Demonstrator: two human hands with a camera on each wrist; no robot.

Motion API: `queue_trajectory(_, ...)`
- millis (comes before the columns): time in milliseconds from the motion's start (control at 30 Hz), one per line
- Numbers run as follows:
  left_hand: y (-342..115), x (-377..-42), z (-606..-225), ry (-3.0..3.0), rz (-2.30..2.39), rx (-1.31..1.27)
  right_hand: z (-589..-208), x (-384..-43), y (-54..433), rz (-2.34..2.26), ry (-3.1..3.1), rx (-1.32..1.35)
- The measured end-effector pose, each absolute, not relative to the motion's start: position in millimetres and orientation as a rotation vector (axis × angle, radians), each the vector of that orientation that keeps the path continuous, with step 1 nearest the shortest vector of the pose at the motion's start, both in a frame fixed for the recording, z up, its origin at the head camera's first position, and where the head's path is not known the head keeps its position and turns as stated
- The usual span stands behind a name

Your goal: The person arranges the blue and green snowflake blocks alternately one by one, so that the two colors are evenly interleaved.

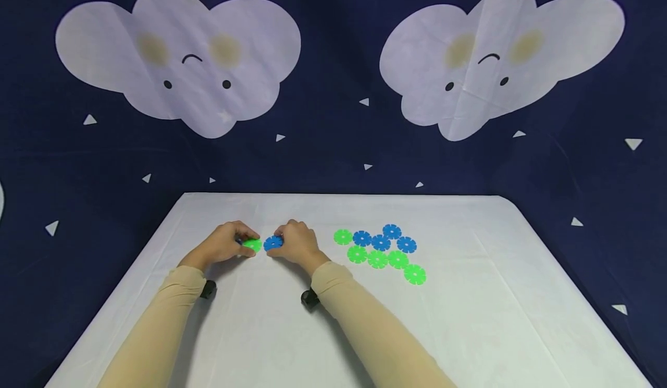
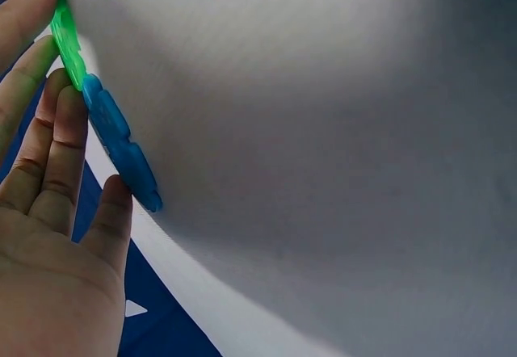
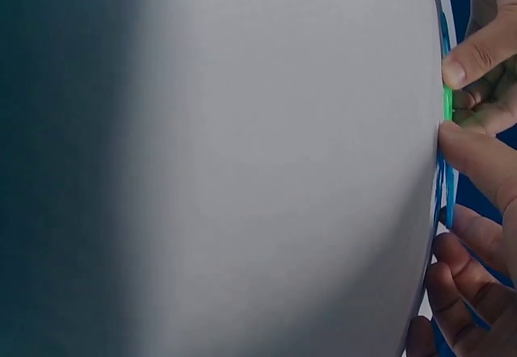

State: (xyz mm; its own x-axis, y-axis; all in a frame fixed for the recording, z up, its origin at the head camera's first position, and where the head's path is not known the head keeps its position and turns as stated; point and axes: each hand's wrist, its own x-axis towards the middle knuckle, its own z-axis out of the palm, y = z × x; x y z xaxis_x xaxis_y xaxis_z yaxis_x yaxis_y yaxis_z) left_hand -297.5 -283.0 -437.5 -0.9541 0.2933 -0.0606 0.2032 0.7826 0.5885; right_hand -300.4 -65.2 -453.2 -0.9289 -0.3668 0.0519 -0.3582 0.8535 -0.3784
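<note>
From my distant post, I see the left hand pinching a green disc and the right hand pinching a blue disc, both left of the disc group.

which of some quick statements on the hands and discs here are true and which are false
1. The left hand holds a green disc. True.
2. The right hand holds a yellow disc. False: it holds a blue disc.
3. Five loose green discs lie on the white table. True.
4. Those five lie left of the left hand. False: they lie to the right of the right hand.
5. Four loose blue discs lie near them. True.
6. The sleeves are black. False: they are beige.
</note>
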Motion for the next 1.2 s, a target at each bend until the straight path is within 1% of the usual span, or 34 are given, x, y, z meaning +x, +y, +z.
queue_trajectory(267,-282.9,-297.7,-435.5,2.817,0.908,0.363,-447.6,-293.8,-71.9,-0.518,3.024,-0.493)
queue_trajectory(1200,-284.3,-299.9,-442.9,2.830,0.892,0.378,-448.6,-291.9,-75.6,-0.480,3.026,-0.425)
